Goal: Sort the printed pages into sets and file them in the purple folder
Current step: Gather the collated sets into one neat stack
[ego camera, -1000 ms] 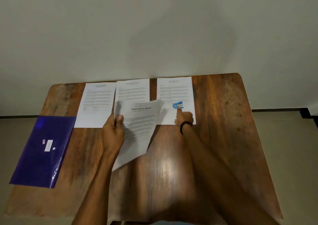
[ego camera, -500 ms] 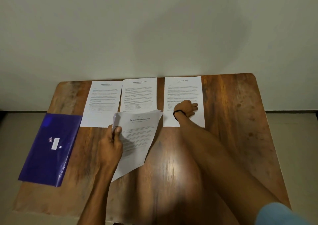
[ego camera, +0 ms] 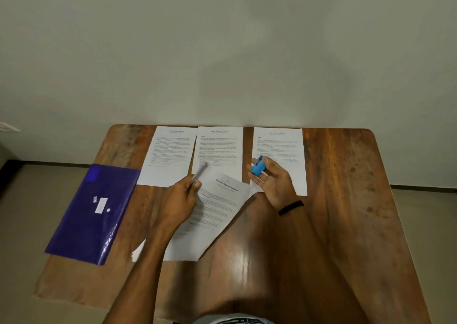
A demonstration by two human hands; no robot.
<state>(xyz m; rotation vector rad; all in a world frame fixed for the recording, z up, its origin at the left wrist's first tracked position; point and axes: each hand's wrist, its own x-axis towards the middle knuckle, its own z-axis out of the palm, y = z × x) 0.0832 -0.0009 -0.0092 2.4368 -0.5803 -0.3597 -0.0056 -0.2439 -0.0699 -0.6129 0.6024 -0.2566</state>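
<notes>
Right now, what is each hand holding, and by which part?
Left hand pinches the stack of white printed pages near its top left corner. Right hand holds the small blue plastic stapler, fingers round its lower half.

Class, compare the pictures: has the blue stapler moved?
Yes. The blue stapler, gripped by the right hand, has shifted from the middle of the right page toward its left edge.

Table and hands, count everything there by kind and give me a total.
Printed pages lying flat: 3
Sheaf of pages gripped in the left hand: 1 (sheet count unclear)
Purple folder: 1
Blue stapler held in the right hand: 1
Total: 6
</notes>
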